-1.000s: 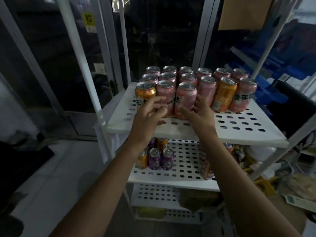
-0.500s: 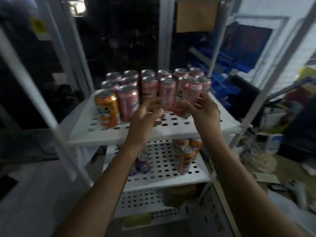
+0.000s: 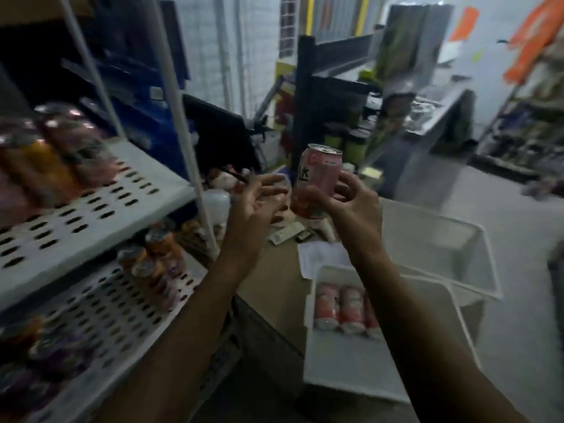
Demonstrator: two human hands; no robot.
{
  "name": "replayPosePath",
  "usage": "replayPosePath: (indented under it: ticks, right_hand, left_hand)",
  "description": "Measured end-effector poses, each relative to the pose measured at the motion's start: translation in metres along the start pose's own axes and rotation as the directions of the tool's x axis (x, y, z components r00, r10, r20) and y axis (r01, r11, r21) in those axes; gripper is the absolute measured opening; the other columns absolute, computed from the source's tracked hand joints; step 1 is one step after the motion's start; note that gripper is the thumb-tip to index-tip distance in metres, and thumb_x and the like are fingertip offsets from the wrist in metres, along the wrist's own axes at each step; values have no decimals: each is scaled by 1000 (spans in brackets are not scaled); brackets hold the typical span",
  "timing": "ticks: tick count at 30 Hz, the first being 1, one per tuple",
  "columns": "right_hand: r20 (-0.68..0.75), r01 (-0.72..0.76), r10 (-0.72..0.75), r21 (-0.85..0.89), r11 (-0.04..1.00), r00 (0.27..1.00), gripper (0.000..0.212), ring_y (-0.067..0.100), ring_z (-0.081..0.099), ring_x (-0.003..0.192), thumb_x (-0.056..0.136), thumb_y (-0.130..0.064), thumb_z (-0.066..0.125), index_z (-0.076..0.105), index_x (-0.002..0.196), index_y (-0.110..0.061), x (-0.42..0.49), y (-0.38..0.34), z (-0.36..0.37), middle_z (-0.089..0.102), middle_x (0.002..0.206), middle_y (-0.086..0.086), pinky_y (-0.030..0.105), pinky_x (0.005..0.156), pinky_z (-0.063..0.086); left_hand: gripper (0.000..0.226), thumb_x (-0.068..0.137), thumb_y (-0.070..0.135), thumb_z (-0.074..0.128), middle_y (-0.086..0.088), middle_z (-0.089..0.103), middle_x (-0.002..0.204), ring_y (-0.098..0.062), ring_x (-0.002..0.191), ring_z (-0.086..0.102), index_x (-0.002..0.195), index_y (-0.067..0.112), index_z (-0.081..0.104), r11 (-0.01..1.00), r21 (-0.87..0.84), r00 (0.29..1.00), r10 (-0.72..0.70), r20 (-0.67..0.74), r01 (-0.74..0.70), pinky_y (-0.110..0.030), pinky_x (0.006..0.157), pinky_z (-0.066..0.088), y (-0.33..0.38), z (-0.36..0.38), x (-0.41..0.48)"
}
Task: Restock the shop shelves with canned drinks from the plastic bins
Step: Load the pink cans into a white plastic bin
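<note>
From my end, the white perforated shelf unit (image 3: 91,209) fills the left side, with blurred pink and orange cans (image 3: 55,157) standing on its upper tier and a few more cans (image 3: 158,257) on the tier below. To the right sit two white plastic bins: the far bin (image 3: 442,248), and the near bin (image 3: 366,370) with a row of pink cans (image 3: 341,306) lying along its far end. My right hand (image 3: 351,203) curls thumb and fingers round the lower half of one pink can (image 3: 320,175), held nearly upright in the air between shelf and bins. My left hand (image 3: 256,199) is just beside it with fingers loosely spread; I cannot tell whether they touch it.
</note>
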State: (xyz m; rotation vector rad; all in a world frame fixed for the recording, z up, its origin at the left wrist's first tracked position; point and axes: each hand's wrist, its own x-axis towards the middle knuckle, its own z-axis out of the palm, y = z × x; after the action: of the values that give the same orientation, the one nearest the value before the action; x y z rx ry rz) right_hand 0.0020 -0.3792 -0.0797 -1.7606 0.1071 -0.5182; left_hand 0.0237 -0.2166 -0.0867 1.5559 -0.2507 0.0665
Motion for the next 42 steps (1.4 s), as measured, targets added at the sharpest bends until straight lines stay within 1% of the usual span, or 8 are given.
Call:
replayPosePath:
  ticks: [6, 11, 15, 20, 25, 31, 36, 42]
  right_hand:
    - [-214, -266, 240, -102, 959, 947, 68, 2, 70, 96, 69, -48, 88, 66, 127, -19, -23, 79, -101, 75, 110, -6, 27, 85, 60]
    - [-345, -447, 388, -109, 888, 855, 48, 0, 72, 86, 68, -41, 89, 73, 108, -20, -56, 152, -154, 76, 94, -9, 32, 81, 62]
    - [-363, -584, 509, -129, 802, 780, 62, 2, 72, 89, 60, -55, 85, 73, 111, -23, -80, 206, -172, 76, 96, -10, 39, 84, 61]
    - [-370, -706, 617, -185, 684, 695, 62, 9, 72, 83, 53, -69, 78, 72, 102, -32, -91, 261, -176, 76, 89, -10, 42, 81, 61]
    - [-384, -761, 657, -301, 575, 649, 59, 23, 70, 89, 63, -63, 77, 73, 108, -24, -77, 293, -178, 75, 95, 0, 42, 82, 57]
    - [-354, -749, 666, -409, 521, 656, 64, 27, 68, 99, 67, -60, 79, 71, 116, -21, -69, 311, -179, 75, 106, 3, 38, 84, 54]
    - [-340, -739, 667, -441, 509, 663, 51, 29, 68, 93, 75, -60, 73, 75, 107, -21, -72, 315, -181, 76, 97, 4, 34, 74, 52]
    - [-355, -641, 535, -384, 664, 767, 48, 20, 64, 109, 87, -49, 68, 68, 124, -19, -64, 297, -167, 70, 120, 3, 29, 85, 47]
  left_hand:
    - [32, 85, 27, 58, -5, 70, 111, -24, 101, 70, 116, 29, 65, 994, -4, 969, -101, 224, 105, -37, 81, 59, -54, 104, -5]
    - [31, 84, 26, 59, -2, 70, 112, -22, 98, 70, 115, 31, 66, 967, 35, 905, -248, 346, 252, -35, 80, 58, -115, 167, -35]
    - [31, 90, 21, 61, -5, 71, 115, -25, 108, 69, 119, 26, 65, 936, 81, 869, -347, 353, 341, -31, 79, 58, -163, 190, -55]
    - [33, 85, 26, 61, -5, 71, 115, -27, 109, 68, 117, 26, 67, 900, 128, 843, -435, 316, 417, -45, 88, 59, -206, 198, -68]
    - [30, 90, 22, 62, -2, 69, 118, -22, 111, 67, 120, 24, 65, 883, 158, 838, -469, 280, 442, -40, 87, 59, -226, 199, -68]
    - [27, 99, 8, 56, -2, 69, 115, -13, 96, 70, 122, 20, 64, 860, 153, 823, -511, 250, 487, -23, 74, 55, -238, 201, -60]
    - [26, 98, 9, 58, -2, 70, 114, -17, 101, 69, 122, 18, 64, 857, 146, 819, -515, 252, 494, -25, 77, 54, -242, 205, -56]
    - [33, 88, 21, 61, -6, 70, 116, -21, 100, 70, 121, 21, 65, 878, 127, 847, -478, 232, 461, -33, 80, 59, -227, 194, -48]
